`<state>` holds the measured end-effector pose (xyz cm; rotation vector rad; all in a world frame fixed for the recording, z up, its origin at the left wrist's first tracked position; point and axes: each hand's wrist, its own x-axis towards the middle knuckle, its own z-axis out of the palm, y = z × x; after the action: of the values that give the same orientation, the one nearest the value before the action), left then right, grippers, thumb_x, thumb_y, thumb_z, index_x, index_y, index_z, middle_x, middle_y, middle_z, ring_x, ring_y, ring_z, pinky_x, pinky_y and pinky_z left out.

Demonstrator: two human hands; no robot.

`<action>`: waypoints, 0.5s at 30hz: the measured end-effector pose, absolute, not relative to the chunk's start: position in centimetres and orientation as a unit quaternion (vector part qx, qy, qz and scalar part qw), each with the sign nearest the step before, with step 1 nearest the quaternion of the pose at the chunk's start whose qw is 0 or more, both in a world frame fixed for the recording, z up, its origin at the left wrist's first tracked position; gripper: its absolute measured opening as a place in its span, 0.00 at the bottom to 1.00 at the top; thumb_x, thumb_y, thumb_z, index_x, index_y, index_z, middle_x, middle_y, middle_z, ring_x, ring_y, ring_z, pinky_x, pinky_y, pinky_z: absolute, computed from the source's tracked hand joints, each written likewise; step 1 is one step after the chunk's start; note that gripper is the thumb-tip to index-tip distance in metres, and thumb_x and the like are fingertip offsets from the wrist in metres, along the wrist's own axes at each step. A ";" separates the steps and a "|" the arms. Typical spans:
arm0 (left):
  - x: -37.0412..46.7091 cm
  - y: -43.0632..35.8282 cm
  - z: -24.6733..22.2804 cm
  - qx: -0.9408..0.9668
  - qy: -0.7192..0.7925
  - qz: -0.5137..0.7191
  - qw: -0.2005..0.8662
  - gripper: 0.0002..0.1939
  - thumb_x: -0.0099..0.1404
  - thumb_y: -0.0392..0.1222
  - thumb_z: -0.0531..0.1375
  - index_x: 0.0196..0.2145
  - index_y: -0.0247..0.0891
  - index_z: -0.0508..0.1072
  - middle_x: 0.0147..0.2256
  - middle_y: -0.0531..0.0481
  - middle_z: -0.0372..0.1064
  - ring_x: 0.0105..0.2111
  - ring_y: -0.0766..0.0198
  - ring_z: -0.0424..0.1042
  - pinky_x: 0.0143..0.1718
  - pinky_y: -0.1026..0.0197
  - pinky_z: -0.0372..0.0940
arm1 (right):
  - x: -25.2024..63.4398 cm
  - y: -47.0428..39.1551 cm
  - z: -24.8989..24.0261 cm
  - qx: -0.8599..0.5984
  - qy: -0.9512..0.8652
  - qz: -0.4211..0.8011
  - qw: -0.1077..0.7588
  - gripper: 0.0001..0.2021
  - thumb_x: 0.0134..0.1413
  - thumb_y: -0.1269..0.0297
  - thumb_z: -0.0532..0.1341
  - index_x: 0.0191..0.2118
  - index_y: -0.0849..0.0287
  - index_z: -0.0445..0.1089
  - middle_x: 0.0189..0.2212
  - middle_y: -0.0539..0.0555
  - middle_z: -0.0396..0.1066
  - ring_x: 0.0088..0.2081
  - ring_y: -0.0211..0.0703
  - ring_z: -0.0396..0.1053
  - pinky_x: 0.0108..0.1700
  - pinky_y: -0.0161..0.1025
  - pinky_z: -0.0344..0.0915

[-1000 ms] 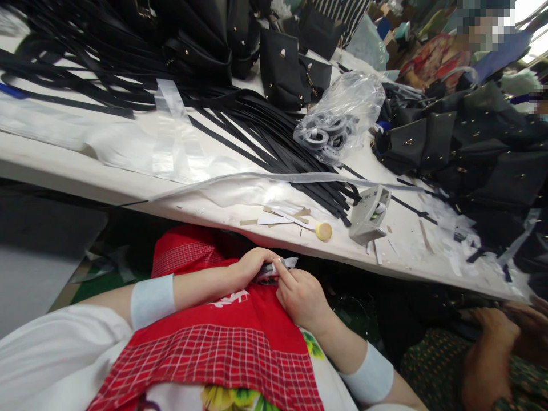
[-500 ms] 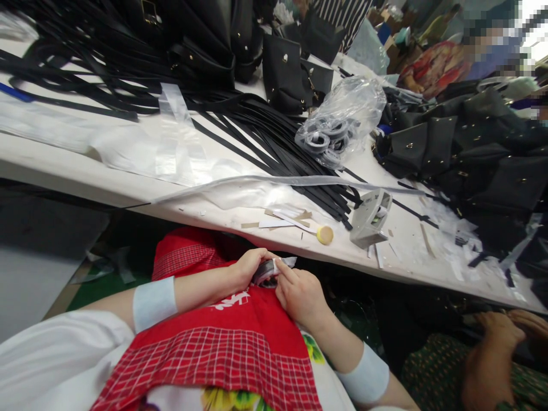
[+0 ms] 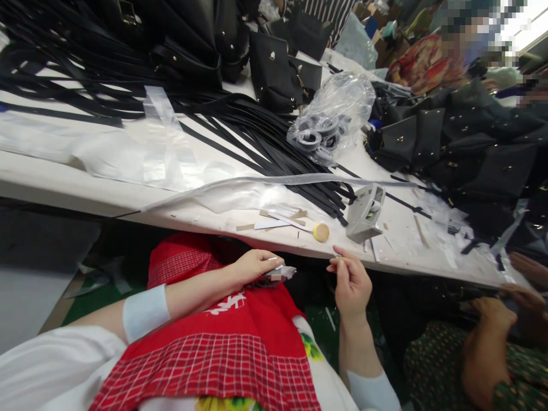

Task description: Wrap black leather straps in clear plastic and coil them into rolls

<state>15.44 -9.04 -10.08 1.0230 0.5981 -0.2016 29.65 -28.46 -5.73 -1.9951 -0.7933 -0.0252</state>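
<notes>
My left hand (image 3: 257, 267) is closed around a small coiled dark strap (image 3: 276, 277) in clear wrapping, low over the red apron (image 3: 240, 319). Its fingers hide much of the coil, and a crumpled clear end sticks out to the right. Apart from it, my right hand (image 3: 353, 282) is raised just below the table's front edge with thumb and fingers pinched together. Something tiny and pale may be between the fingertips, too small to name. Closest to that hand on the table are a yellow-rimmed round tape roll (image 3: 321, 232) and a grey tape dispenser (image 3: 365, 213).
Long black straps (image 3: 257, 134) lie across the white table (image 3: 192, 220). A clear plastic bag (image 3: 338, 108) holds several coiled straps. Black handbags (image 3: 272, 68) stand behind, with more piled at right (image 3: 471, 142). A co-worker's forearm (image 3: 488, 342) is at lower right.
My right hand has left the coil and moved right and slightly up, fingers pinched. My left hand keeps hold of the coiled strap. The view has shifted slightly.
</notes>
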 end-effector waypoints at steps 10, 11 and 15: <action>15.7 -8.9 -10.9 0.502 0.305 -0.125 0.799 0.30 0.49 0.63 0.67 0.41 0.35 0.79 0.29 0.48 0.78 0.27 0.61 0.71 0.29 0.64 0.61 | 38.8 -34.5 -14.6 -0.806 0.056 0.044 0.588 0.25 0.42 0.41 0.65 0.31 0.64 0.74 0.25 0.56 0.76 0.15 0.30 0.59 0.17 0.31 0.49; 15.8 -8.9 -10.7 0.501 0.307 -0.127 0.799 0.31 0.49 0.63 0.67 0.41 0.35 0.79 0.30 0.48 0.78 0.28 0.61 0.71 0.29 0.64 0.61 | 39.2 -34.7 -15.2 -0.803 0.069 0.051 0.590 0.25 0.39 0.41 0.66 0.29 0.64 0.74 0.22 0.55 0.74 0.14 0.30 0.58 0.16 0.31 0.47; 15.8 -8.9 -9.9 0.493 0.317 -0.124 0.801 0.32 0.44 0.64 0.69 0.39 0.35 0.79 0.30 0.47 0.79 0.30 0.59 0.73 0.32 0.63 0.63 | 39.8 -35.1 -17.0 -0.784 0.112 0.096 0.603 0.26 0.34 0.41 0.70 0.22 0.64 0.70 0.15 0.52 0.69 0.12 0.29 0.55 0.14 0.30 0.43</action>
<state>15.80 -8.89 -9.88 1.0571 0.6800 -0.2655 39.78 -35.06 -16.98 -1.8141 0.2601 0.2226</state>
